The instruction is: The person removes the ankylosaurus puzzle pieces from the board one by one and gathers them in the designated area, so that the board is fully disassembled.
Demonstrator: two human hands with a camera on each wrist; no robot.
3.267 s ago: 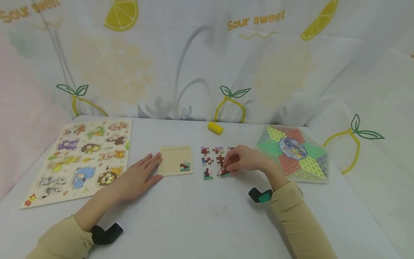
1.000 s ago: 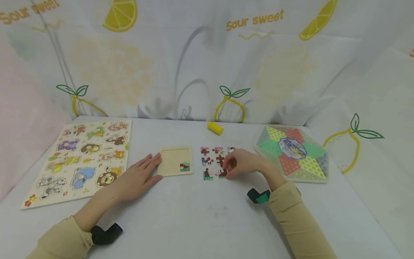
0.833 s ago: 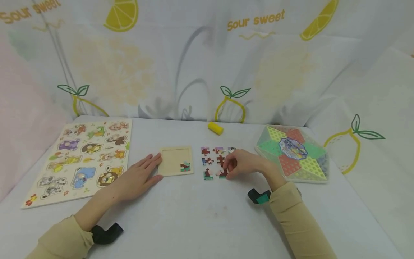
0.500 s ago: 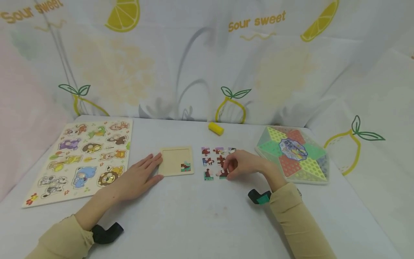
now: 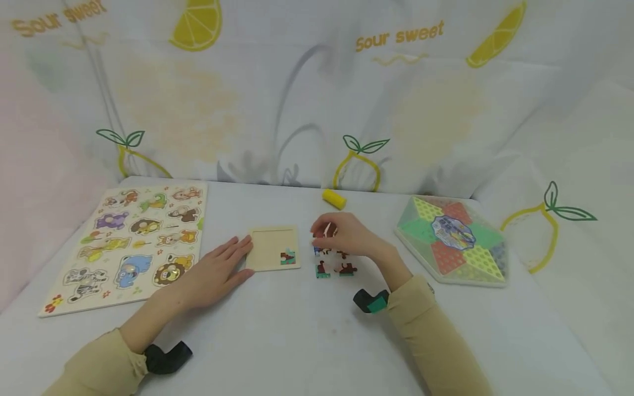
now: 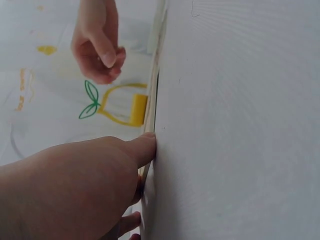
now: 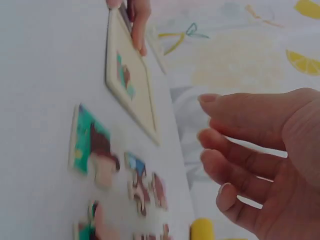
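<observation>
My left hand [image 5: 213, 278] lies flat with straight fingers at the left edge of a small wooden puzzle frame [image 5: 262, 250], its thumb at the near corner. One green and brown jigsaw piece [image 5: 288, 257] sits in the frame's near right corner. My right hand [image 5: 346, 234] hovers over several loose jigsaw pieces [image 5: 323, 269] right of the frame and hides some of them in the head view. From the right wrist, the fingers [image 7: 240, 155] are loosely bent with nothing between them, above the loose pieces [image 7: 95, 145].
A large animal peg puzzle board [image 5: 158, 242] lies on the left. At the right is a hexagonal box [image 5: 453, 242] with a coloured star pattern. A yellow cylinder [image 5: 334, 199] lies behind the loose pieces, near the table's back edge.
My right hand has lifted off the near middle jigsaw piece and moved left and away over the far pieces, uncovering the near ones. The left hand stays at the frame.
</observation>
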